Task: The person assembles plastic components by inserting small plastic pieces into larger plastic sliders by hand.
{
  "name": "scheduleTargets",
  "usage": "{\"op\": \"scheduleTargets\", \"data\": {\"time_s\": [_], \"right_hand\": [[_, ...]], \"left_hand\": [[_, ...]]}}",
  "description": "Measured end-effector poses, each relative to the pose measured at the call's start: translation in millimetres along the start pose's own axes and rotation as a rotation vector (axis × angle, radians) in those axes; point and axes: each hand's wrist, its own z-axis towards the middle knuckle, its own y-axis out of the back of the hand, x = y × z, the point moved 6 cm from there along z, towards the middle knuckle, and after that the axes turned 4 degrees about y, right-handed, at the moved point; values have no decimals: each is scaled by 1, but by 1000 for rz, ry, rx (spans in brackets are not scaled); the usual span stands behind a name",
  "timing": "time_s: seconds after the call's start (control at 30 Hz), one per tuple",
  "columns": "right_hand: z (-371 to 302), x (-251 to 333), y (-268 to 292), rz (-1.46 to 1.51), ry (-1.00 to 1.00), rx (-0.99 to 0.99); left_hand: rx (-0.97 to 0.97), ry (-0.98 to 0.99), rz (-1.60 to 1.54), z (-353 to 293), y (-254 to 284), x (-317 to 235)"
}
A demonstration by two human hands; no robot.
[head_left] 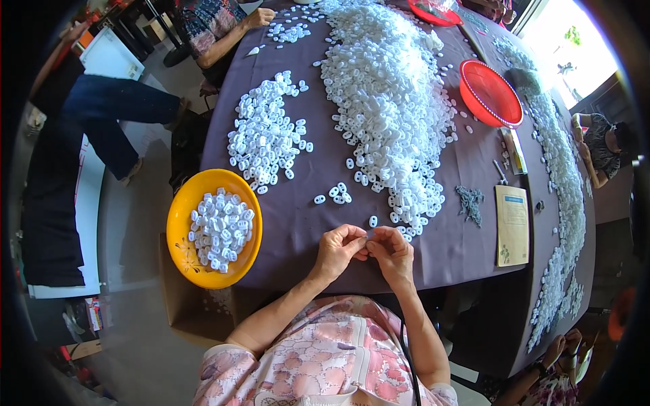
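My left hand (334,253) and my right hand (394,256) meet at the near edge of the table, fingertips pinched together. Whatever sits between them is small and mostly hidden by the fingers. Just beyond the fingertips lies a single white oval plastic piece (373,221) with two dark openings. A large heap of such white pieces (386,122) stretches away from my hands, its near end close to my right hand. Several loose pieces (338,193) lie ahead of my left hand.
At the left edge stands a yellow bowl (177,233) of white pieces, near a smaller pile (264,135). To the right are grey-green scraps (470,204), a tan booklet (512,227) and a red basket (484,88). Other people (223,34) sit around the tables; one stands at left.
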Motion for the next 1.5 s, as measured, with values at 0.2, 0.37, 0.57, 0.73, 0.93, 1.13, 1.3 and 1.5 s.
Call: {"op": "scheduleTargets", "data": {"time_s": [0.2,0.37,0.57,0.73,0.93,1.13,1.3,1.5], "right_hand": [[15,33,1,-547,274,-21],[27,48,-18,-916,429,156],[31,41,-17,-925,431,272],[31,37,-13,-959,412,214],[27,35,-6,-709,333,113],[22,39,-13,-923,342,259],[18,46,-10,-862,324,341],[17,23,6,-329,64,71]], "left_hand": [[-88,47,-232,3,12,3],[-94,88,-339,2,15,6],[-83,81,-302,1,12,3],[-79,76,-290,2,13,3],[-73,83,-288,3,11,4],[-72,80,-275,4,11,6],[-82,78,-266,2,12,5],[-83,91,-251,3,10,4]]}}
